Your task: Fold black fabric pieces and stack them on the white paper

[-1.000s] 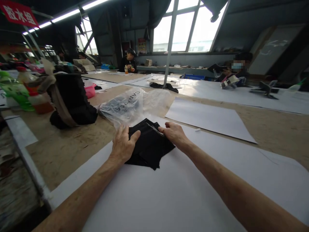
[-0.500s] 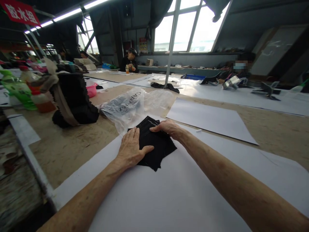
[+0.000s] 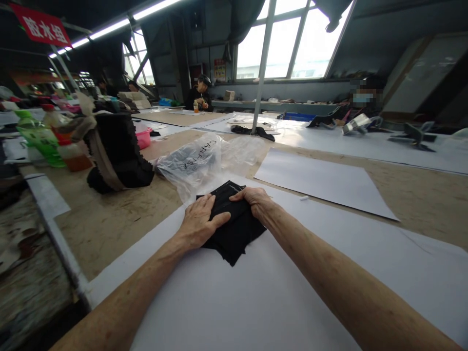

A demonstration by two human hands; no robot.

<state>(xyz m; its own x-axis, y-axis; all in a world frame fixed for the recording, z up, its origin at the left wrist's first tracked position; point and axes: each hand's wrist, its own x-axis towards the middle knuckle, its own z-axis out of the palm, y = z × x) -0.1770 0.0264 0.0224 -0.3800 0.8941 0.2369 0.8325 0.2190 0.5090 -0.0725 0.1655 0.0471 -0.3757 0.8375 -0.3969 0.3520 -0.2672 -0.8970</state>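
Several black fabric pieces (image 3: 234, 229) lie in an uneven stack on a large white sheet (image 3: 248, 302). Across the stack's left side rests my left hand (image 3: 199, 222), flat, with the thumb spread away from the fingers. At the upper right edge, my right hand (image 3: 255, 197) pinches the fabric between thumb and curled fingers; how many layers it grips is hidden. A pale line shows near the top of the uppermost piece. Just beyond the stack lies a crumpled clear plastic bag (image 3: 197, 158) with black lettering.
A tied black bundle (image 3: 120, 151) stands at the left, beside green and orange bottles (image 3: 73, 153). To the right are a white board (image 3: 321, 183) and a small white stick (image 3: 303, 198). A metal pole (image 3: 262, 73) rises beyond the bag. Two people sit across the tables.
The view has shifted slightly, so the scene sits a little lower and to the right. Against the stack, my right hand's fingers have curled in more. My left hand stays flat on it.
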